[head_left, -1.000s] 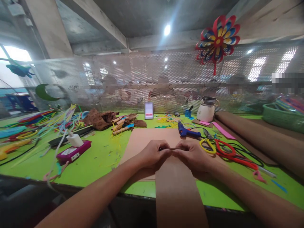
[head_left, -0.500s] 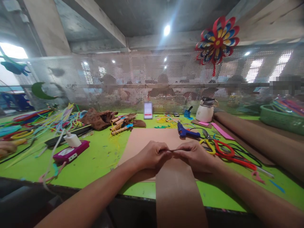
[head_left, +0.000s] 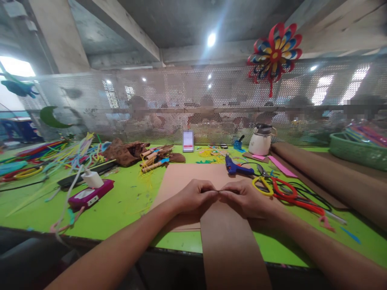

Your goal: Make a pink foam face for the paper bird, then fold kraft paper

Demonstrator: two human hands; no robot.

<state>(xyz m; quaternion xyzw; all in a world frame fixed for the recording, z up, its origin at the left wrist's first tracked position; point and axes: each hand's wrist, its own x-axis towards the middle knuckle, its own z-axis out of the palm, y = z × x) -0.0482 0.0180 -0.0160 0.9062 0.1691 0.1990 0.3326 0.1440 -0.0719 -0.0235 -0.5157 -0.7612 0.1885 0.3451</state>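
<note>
My left hand point(head_left: 193, 197) and my right hand point(head_left: 246, 198) meet fingertip to fingertip over a brown paper strip point(head_left: 229, 241) that runs from the hands toward me and hangs over the table's near edge. Both hands are closed in a pinch on the strip's far end, which looks rolled into a thin dark tube between the fingertips. Under the strip lies a brown cardboard sheet point(head_left: 187, 177) on the green table point(head_left: 127, 201).
Yellow-handled scissors point(head_left: 263, 186), red-handled scissors point(head_left: 290, 193) and a blue glue gun point(head_left: 237, 168) lie right of my hands. Brown paper rolls point(head_left: 326, 177) and a green basket point(head_left: 356, 151) sit farther right. A pink box point(head_left: 90, 195), coloured strips and rolled sticks point(head_left: 154, 157) are left. A mesh screen stands behind.
My hands have drawn slightly closer together, so less of the thin rolled end shows between the fingertips. Nothing else on the table has moved.
</note>
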